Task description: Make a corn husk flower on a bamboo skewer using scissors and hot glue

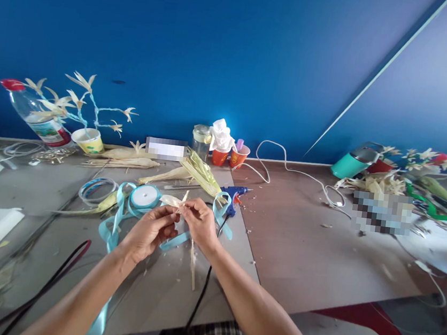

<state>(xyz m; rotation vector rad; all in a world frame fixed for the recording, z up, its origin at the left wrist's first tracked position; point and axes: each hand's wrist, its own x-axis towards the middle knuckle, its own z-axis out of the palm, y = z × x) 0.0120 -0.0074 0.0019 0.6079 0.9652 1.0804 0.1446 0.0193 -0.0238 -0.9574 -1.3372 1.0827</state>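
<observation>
Fingertips all but meeting, a person's left hand (pixel 148 233) and right hand (pixel 201 224) pinch a pale strip of corn husk (pixel 171 201) just right of the ribbon spool (pixel 145 197), a two-handed hold that likely steadies so thin a piece. Blue ribbon (pixel 107 236) trails around the spool, seemingly for easy reach. Farther right of it, a glue gun (pixel 235 192) rests on the desk (pixel 292 234), nozzle facing away from the hands, perhaps for safety. Beyond the spool, leftward, a yellow paper cup (pixel 91 145) apparently props branching husk flowers (pixel 84 83).
</observation>
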